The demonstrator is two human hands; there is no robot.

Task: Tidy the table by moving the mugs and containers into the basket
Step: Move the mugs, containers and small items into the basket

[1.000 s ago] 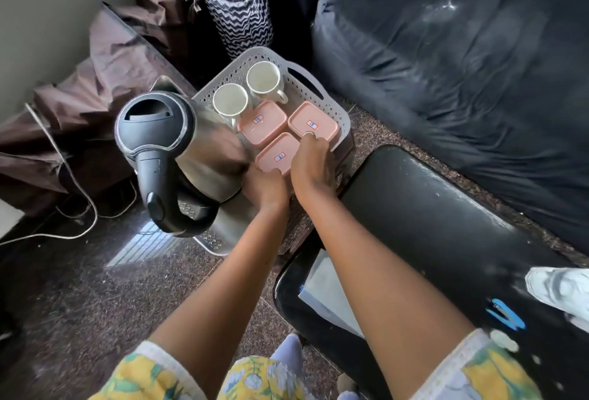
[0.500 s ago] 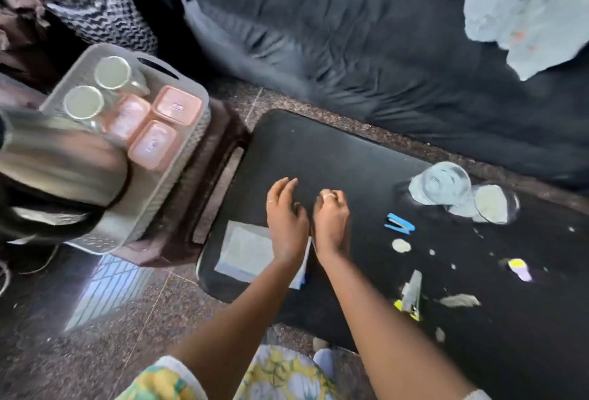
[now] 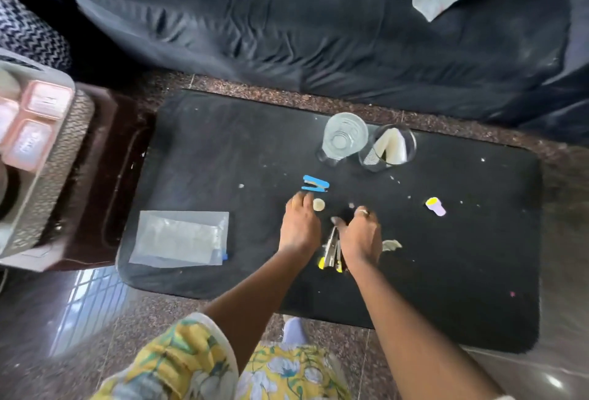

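Three pink lidded containers [image 3: 30,125] sit inside the pale basket [image 3: 47,163], which rests on a dark brown stool [image 3: 108,176] at the far left, beside the table. That much of the tidying looks done. The basket is cut off by the left edge and blurred, so any mugs in it cannot be made out.

On the black table [image 3: 223,150], no mugs or pink containers are visible. What is left there is two clear glasses near the far edge: one empty glass [image 3: 342,141] and, just beside it, a glass holding folded white paper [image 3: 390,149]. Whether these count for the basket is a judgement call.

Both hands hover low over the middle of the table, palms down. The left hand [image 3: 301,227] has loosely curled fingers near a blue stapler [image 3: 315,183] and a small pale disc [image 3: 318,204], holding nothing. The right hand [image 3: 361,237] is over a metal tool with yellow tips [image 3: 330,251]; whether it grips it cannot be told.

A clear plastic sleeve [image 3: 181,238] lies to the left, a small purple and yellow thing [image 3: 435,206] to the right, with paper scraps scattered about.
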